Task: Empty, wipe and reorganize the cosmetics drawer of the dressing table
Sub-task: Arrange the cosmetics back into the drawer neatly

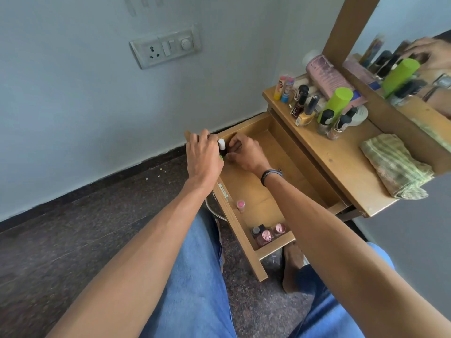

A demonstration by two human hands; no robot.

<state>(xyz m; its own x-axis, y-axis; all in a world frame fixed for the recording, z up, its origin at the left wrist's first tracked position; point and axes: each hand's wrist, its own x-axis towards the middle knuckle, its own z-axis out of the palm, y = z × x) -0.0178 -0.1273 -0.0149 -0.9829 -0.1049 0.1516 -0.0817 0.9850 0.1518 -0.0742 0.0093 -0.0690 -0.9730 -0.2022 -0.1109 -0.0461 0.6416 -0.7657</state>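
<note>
Our blue denim jeans [195, 276] fill the bottom of the view, and both bare forearms reach out over them to the open wooden drawer [258, 191] of the wooden dressing table [341, 154]. At the drawer's far left corner our left hand [203, 154] has its fingers curled round a small white-capped bottle [221, 144], which stands upright against its fingertips; a sliver of something green [221, 157] shows just under the same hand. Our right hand [244, 152], with a black braided bracelet [271, 175] at the wrist, sits just beside it inside the drawer, fingers bent downward and knuckles up. Something dark lies in the shadow under those fingers, and we cannot tell whether the hand has hold of it. Nearer to us in the drawer, a pink-topped lipstick tube [240, 205] stands against the front panel, and in the near corner two bottles with shiny pink caps [266, 236] stand close together beside a dark bottle with a grey cap [256, 231]. On the tabletop we see a cluster of nail polish bottles [305, 111], a lime green cylindrical container [338, 101] and a folded green striped cloth [395, 164] by the wood-framed mirror [415, 57].
</note>
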